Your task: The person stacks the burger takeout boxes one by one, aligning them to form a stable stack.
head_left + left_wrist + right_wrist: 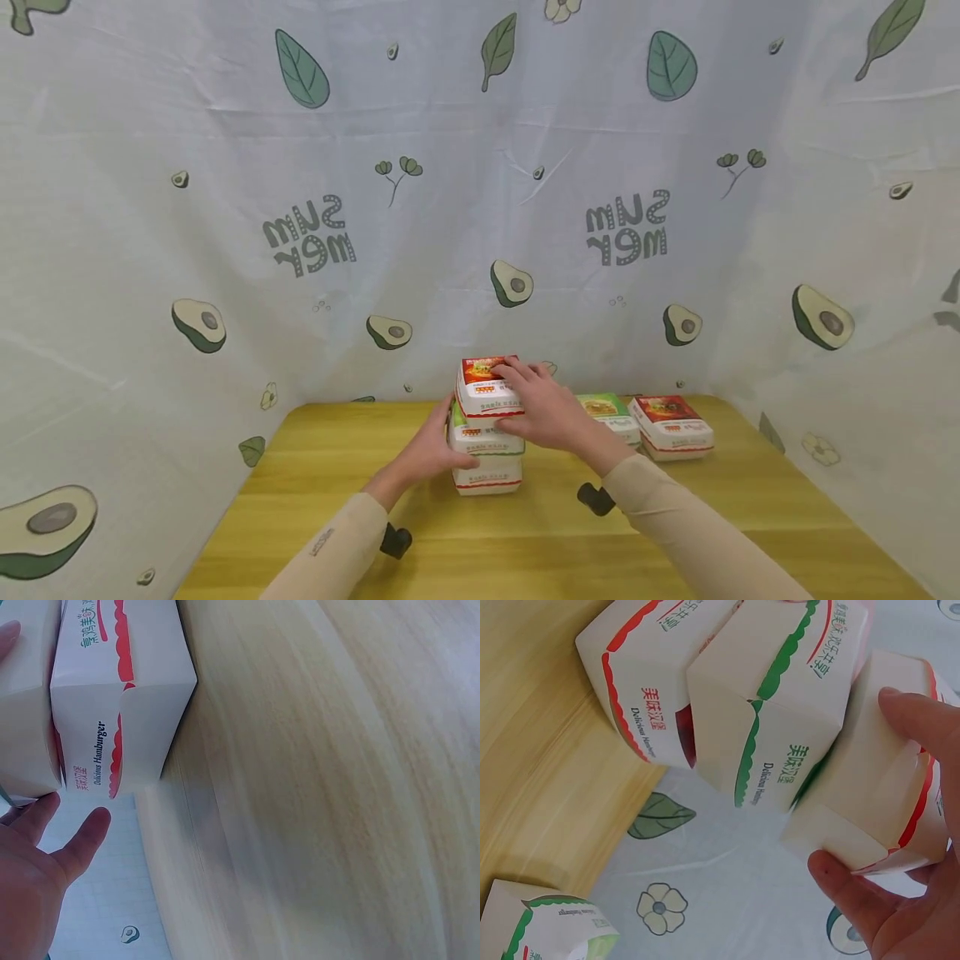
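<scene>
Three cardboard hamburger boxes form a stack on the wooden table. A red-trimmed box (486, 481) is at the bottom, and a green-trimmed box (495, 444) sits on it. My right hand (551, 410) grips the top hamburger box (474, 398), red-trimmed with a burger picture on its lid. In the right wrist view this top box (862, 772) is tilted against the green-trimmed one, fingers and thumb on opposite sides. Beside the stack's left side is my left hand (429, 446), its thumb at the front of the green-trimmed box and its fingers extended, partly hidden behind the stack.
To the right of the stack stand a green-lidded hamburger box (611, 415) and a red-lidded one (672, 427), side by side. A white curtain (450, 208) printed with avocados and leaves hangs behind the wooden table (517, 550).
</scene>
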{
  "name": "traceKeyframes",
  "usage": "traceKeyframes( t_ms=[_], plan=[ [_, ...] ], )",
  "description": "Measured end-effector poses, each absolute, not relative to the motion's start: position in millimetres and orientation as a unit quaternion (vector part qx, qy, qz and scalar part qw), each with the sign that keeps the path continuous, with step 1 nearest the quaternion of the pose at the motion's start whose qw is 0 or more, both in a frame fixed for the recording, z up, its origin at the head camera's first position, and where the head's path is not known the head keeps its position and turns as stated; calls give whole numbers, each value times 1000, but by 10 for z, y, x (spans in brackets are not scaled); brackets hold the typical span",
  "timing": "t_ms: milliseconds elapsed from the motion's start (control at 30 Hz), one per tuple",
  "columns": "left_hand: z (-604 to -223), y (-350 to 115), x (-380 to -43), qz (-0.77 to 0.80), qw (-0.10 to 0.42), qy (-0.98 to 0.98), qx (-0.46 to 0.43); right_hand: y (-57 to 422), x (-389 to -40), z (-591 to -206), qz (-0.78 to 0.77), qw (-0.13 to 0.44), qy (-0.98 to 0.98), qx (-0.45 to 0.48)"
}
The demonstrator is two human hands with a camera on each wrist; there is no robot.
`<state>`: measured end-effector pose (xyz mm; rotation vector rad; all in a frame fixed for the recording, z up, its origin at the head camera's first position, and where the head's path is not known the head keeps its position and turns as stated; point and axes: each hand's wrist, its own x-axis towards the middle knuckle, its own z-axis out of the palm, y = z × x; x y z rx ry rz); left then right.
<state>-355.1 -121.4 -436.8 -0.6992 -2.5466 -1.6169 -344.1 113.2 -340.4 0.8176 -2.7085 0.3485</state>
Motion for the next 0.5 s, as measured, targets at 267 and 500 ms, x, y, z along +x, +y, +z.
traceKeyframes(
  t_ms=[267, 500],
  plan=[
    [-4382, -1201, -3572, -529, 15, -817, -230, 1107, -3441, -3429, 120, 143, -942, 280],
    [-4383, -1225, -3578, -528, 15, -818, -226, 1064, -3438, -3419, 134, 151, -939, 280]
  ],
)
